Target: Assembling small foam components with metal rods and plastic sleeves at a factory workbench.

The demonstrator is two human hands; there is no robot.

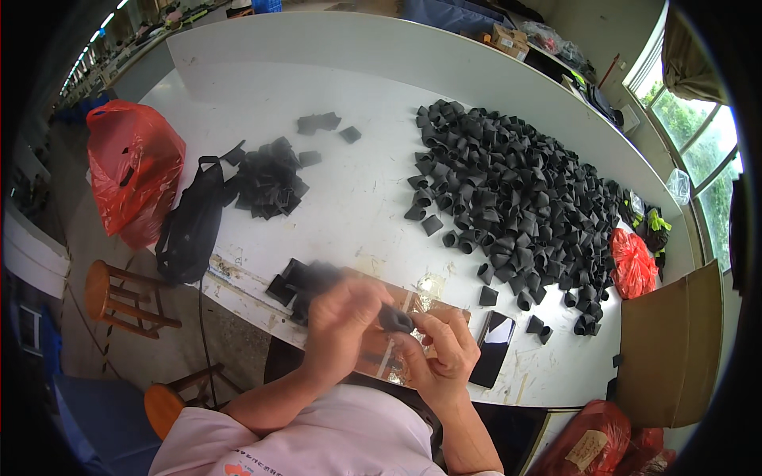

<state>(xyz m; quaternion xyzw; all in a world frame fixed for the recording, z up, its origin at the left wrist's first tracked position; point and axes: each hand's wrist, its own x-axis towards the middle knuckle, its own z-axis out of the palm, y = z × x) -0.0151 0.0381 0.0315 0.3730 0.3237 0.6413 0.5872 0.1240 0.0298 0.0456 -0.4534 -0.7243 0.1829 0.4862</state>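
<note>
My right hand (pixel 439 353) pinches a small black looped piece (pixel 396 320), a bent strip of fabric-like or foam-like material, at its right edge. My left hand (pixel 345 313) is at the left side of the same piece. Motion smears its fingers, and I cannot tell whether they grip it. Both hands are over a brown board (pixel 373 349) with clear tape at the table's near edge. Beside my left hand lies a small heap of black pieces (pixel 290 282), partly hidden by that hand.
A large pile of black looped pieces (pixel 516 190) covers the table's right half. Flat black pieces (pixel 270 178) lie at the left, by a black bag (pixel 190 222) and a red plastic bag (pixel 135 166). A phone (pixel 493 349) lies right of my right hand; beyond stands a cardboard sheet (pixel 671 345).
</note>
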